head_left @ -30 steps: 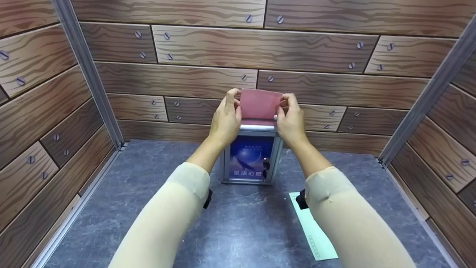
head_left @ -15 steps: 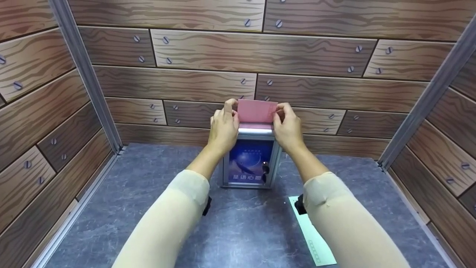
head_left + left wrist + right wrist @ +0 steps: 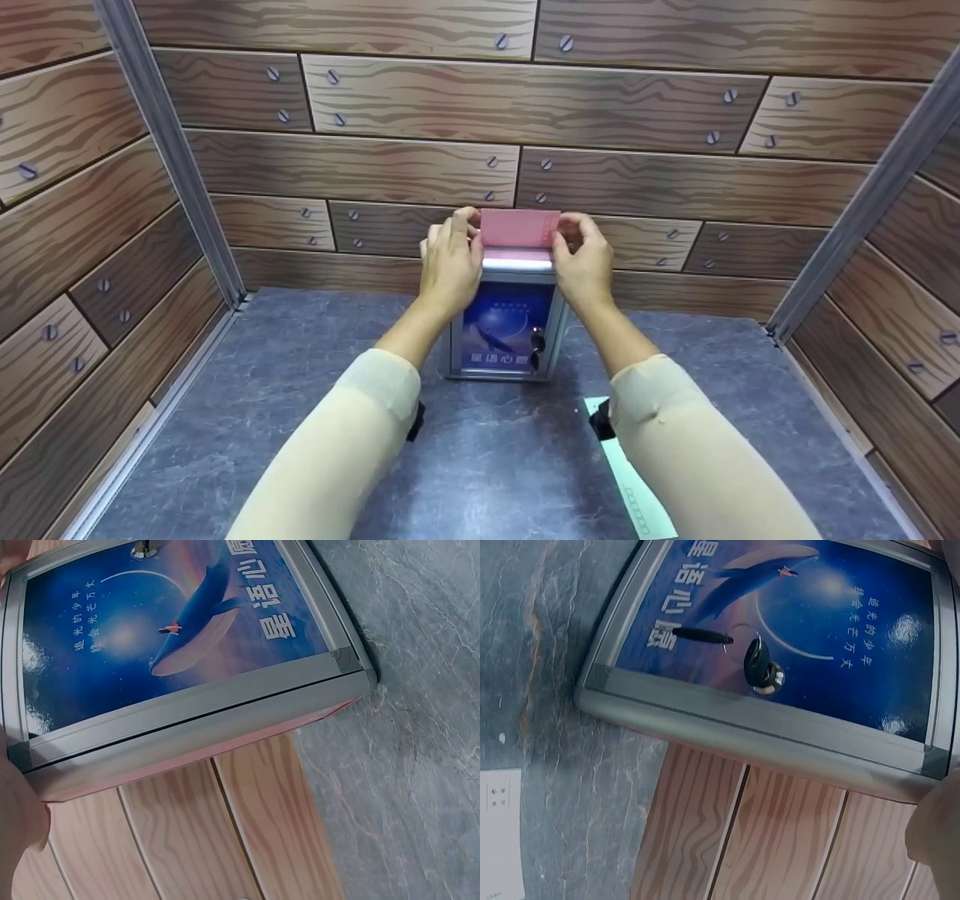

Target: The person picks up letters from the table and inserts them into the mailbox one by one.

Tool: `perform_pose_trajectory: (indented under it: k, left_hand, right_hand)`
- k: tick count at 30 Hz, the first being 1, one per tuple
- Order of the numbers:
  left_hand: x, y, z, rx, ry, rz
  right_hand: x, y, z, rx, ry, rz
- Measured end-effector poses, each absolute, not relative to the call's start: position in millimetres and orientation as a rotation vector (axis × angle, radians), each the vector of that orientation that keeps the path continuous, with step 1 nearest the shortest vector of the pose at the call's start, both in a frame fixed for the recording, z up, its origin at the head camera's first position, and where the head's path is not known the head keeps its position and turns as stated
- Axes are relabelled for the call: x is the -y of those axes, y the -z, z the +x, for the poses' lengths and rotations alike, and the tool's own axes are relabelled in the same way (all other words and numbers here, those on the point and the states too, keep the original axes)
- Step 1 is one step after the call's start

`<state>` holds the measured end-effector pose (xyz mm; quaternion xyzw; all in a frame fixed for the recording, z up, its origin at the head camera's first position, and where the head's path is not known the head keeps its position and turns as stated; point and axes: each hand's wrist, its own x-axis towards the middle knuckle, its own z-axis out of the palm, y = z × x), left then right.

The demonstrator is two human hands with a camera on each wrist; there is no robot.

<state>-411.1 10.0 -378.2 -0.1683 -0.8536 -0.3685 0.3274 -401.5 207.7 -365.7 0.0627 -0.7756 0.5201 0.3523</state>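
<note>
A pink envelope stands upright in the top of a small silver box with a blue whale picture on its front. My left hand pinches the envelope's left edge and my right hand pinches its right edge. The lower part of the envelope is hidden inside the box top. A key sits in the lock on the box front, also seen in the head view as a dark key.
The box stands on a grey marbled surface enclosed by wood-pattern walls at the back and both sides. A pale green envelope lies flat under my right forearm, near the front.
The pink envelope has gone lower into the top of the box, with both hands moving down along with it. Less of the envelope shows above the box.
</note>
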Motion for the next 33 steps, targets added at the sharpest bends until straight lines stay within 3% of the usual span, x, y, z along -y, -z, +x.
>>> perform_pose_trajectory:
  k: [24,33]
  left_hand:
    - [-8,388,-410,2.198,1.042,-0.393]
    - [-4,396,-408,2.232,1.013,-0.332]
  right_hand:
    - [-213,383,-401,1.932,-1.325,0.189]
    - [-221,397,-395,2.092,-1.067,0.254]
